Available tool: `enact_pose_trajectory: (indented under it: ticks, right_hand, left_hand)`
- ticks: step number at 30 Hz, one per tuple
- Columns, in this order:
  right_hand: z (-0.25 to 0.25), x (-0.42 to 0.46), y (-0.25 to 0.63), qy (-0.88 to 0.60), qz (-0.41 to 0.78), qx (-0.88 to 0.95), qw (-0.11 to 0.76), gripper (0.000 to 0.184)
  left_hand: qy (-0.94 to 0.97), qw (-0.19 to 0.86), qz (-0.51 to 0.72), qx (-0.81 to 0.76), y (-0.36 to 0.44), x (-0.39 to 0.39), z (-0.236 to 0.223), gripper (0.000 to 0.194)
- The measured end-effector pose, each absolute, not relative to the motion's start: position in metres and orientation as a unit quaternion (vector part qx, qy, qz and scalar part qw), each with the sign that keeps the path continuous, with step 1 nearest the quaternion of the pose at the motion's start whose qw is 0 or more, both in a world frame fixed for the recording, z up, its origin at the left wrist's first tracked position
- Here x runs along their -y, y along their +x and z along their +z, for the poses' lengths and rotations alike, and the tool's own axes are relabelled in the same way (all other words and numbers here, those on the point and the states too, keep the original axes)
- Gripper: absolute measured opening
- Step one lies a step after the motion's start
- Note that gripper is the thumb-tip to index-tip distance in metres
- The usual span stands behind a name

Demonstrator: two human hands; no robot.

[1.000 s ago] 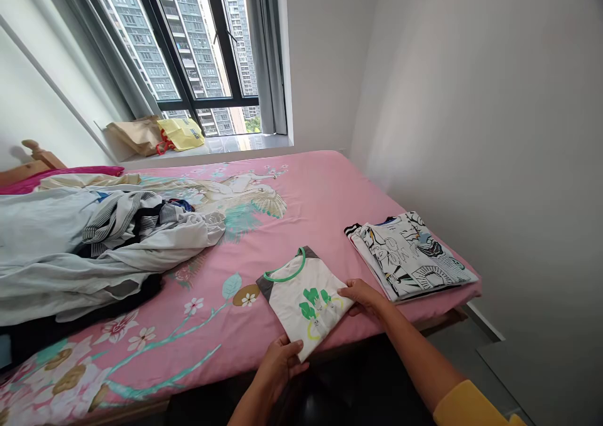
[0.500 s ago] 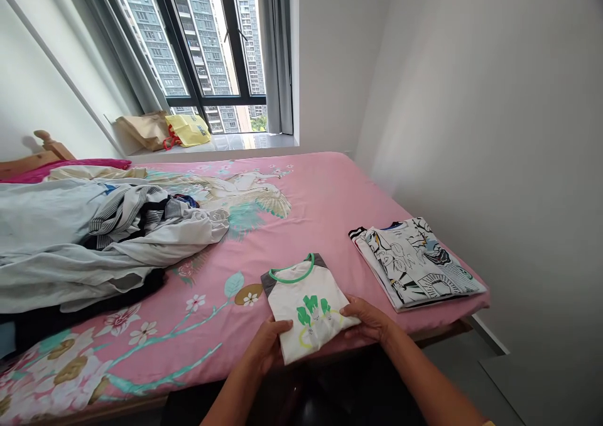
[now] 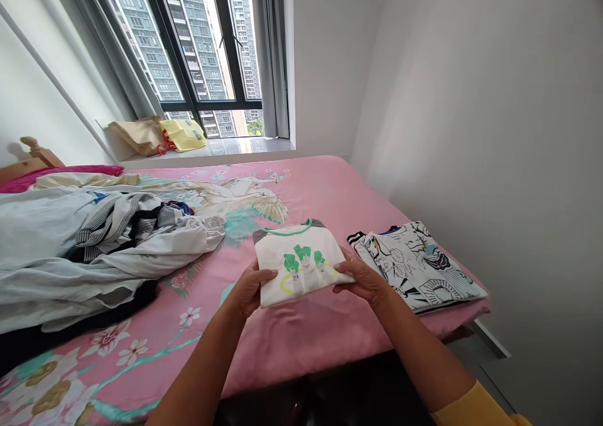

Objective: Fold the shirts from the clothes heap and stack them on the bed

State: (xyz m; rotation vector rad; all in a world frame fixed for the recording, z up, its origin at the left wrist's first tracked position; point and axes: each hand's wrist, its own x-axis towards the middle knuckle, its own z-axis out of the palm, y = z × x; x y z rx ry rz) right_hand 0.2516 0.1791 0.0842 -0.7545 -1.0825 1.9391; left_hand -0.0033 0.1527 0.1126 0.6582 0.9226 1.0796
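A folded white T-shirt (image 3: 301,281) with green vegetable prints, a green neckline and grey shoulders is held between my hands above the bed. My left hand (image 3: 249,288) grips its left edge, thumb on top and fingers tucked beneath. Its right edge is pinched in my right hand (image 3: 362,278), the thumb also over the cloth. To the right lies a small stack of folded shirts (image 3: 419,266), the top one white with black line drawings. My right forearm passes close by the stack's near left edge.
A loose heap of clothes (image 3: 108,244) covers the left of the pink floral bed (image 3: 311,181). A brown paper bag (image 3: 139,136) and a yellow bag (image 3: 183,135) sit on the windowsill. A grey-white wall (image 3: 447,99) borders the bed on the right.
Both hands have moved forward, away from the bed's near edge, carrying the folded T-shirt. The heap and the stack stay where they were; the view has shifted slightly.
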Motion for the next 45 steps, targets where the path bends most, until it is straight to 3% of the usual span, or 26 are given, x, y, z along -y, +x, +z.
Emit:
enact_pose_trajectory:
  ticks: [5, 8, 10, 12, 17, 21, 26, 30, 33, 38, 45]
  right_hand:
    - [0.000, -0.154, 0.264, -0.535, 0.663, 0.452, 0.264, 0.074]
    - [-0.036, -0.157, 0.280, -0.650, 0.499, 0.523, 0.236, 0.054]
    - [-0.041, -0.172, 0.283, -0.652, 0.420, 0.575, 0.260, 0.038]
    - [-0.036, -0.195, 0.276, -0.635, 0.373, 0.617, 0.277, 0.033]
    - [-0.027, -0.256, 0.239, -0.621, 0.326, 0.656, 0.278, 0.038]
    - [-0.033, -0.292, 0.225, -0.648, 0.322, 0.647, 0.239, 0.041]
    - [-0.035, -0.314, 0.219, -0.667, 0.341, 0.632, 0.199, 0.025]
    - [-0.033, -0.319, 0.213, -0.664, 0.364, 0.618, 0.213, 0.019]
    - [-0.033, -0.315, 0.214, -0.659, 0.372, 0.605, 0.247, 0.026]
    - [-0.039, -0.272, 0.234, -0.663, 0.389, 0.576, 0.277, 0.045]
    - [-0.048, -0.183, 0.261, -0.639, 0.536, 0.487, 0.259, 0.035]
  left_hand:
    - [0.310, 0.651, 0.404, -0.563, -0.027, -0.125, 0.021, 0.081]
    - [0.375, 0.552, 0.343, -0.662, -0.052, -0.115, -0.020, 0.065]
    - [0.443, 0.470, 0.330, -0.689, -0.065, -0.124, -0.026, 0.043]
    - [0.503, 0.379, 0.339, -0.698, -0.069, -0.144, -0.021, 0.032]
    - [0.558, 0.280, 0.337, -0.704, -0.059, -0.210, -0.006, 0.035]
    - [0.547, 0.299, 0.309, -0.719, -0.058, -0.249, -0.010, 0.030]
    - [0.514, 0.361, 0.279, -0.726, -0.065, -0.273, -0.011, 0.015]
    - [0.479, 0.406, 0.288, -0.723, -0.067, -0.278, -0.008, 0.013]
    - [0.449, 0.423, 0.322, -0.718, -0.067, -0.274, -0.005, 0.019]
    - [0.387, 0.460, 0.367, -0.710, -0.062, -0.226, -0.006, 0.042]
    - [0.279, 0.644, 0.334, -0.629, -0.046, -0.128, -0.016, 0.044]
